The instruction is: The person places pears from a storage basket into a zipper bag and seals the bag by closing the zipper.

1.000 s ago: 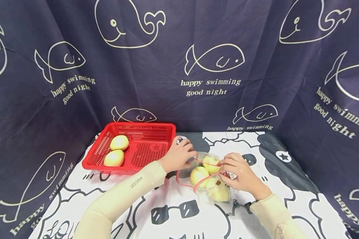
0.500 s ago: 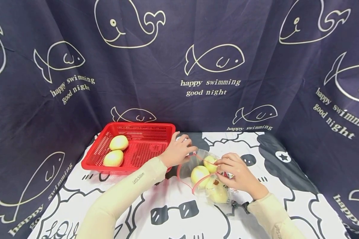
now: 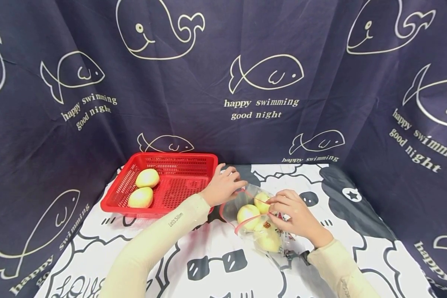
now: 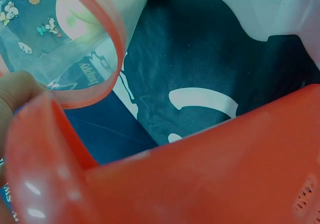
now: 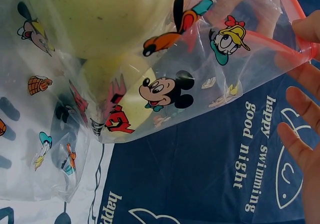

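Observation:
A clear plastic bag [image 5: 172,119] with cartoon prints and a red zip edge [image 4: 119,39] lies on its side with its mouth facing left. Inside it are pale yellow round fruits [image 3: 248,217], three of them showing. My left hand [image 3: 225,186] pinches the far-left part of the bag's red edge, beside the basket's right wall. On the other side, my right hand [image 3: 292,213] holds the red edge between thumb and fingers, its remaining fingers spread loosely in the right wrist view. The mouth gapes between both hands.
A red perforated basket [image 3: 205,159] stands at the back left, with two more pale yellow fruits [image 3: 147,178] along its left side. Its rim fills the lower left wrist view. A patterned cloth [image 3: 216,281] covers the table, and dark blue curtains [image 3: 193,103] enclose the back and sides.
The bag's mouth has spread wider, its near red edge shifting left and up. My left hand has risen slightly to the right; my right hand has drawn a little left.

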Motion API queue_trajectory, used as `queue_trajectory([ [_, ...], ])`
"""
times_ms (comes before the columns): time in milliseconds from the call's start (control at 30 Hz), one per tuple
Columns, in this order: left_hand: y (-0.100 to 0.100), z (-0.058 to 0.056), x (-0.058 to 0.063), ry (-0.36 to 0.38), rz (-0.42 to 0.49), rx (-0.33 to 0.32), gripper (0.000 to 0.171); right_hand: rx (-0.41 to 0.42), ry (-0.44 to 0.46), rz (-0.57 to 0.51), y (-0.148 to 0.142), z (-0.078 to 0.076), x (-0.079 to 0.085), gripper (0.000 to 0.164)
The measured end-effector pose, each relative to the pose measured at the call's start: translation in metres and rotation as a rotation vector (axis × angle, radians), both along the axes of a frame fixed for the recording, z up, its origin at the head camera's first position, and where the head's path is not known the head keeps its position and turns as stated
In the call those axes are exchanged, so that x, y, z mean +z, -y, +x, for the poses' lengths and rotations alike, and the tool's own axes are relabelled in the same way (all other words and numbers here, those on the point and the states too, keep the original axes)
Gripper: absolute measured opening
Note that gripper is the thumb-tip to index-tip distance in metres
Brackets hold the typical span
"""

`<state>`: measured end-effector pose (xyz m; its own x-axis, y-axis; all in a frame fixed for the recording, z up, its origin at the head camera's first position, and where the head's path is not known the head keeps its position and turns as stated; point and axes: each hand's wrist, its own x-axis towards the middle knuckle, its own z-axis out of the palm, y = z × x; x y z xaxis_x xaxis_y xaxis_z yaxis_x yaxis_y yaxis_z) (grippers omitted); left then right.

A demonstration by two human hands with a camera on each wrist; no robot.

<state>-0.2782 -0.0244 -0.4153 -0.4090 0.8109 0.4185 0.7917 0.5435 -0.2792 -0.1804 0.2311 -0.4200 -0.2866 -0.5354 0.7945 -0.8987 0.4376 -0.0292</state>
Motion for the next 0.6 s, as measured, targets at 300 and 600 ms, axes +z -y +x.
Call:
queue_trajectory([
  [300, 0.005, 0.004, 0.000, -0.036, 0.047, -0.039, 0.042, -0.011, 0.003, -0.002, 0.000, 0.000, -0.001, 0.025],
  [600, 0.020, 0.005, 0.012, 0.070, 0.046, 0.008, 0.060, -0.007, 0.000, -0.010, 0.000, 0.000, -0.001, 0.024],
])
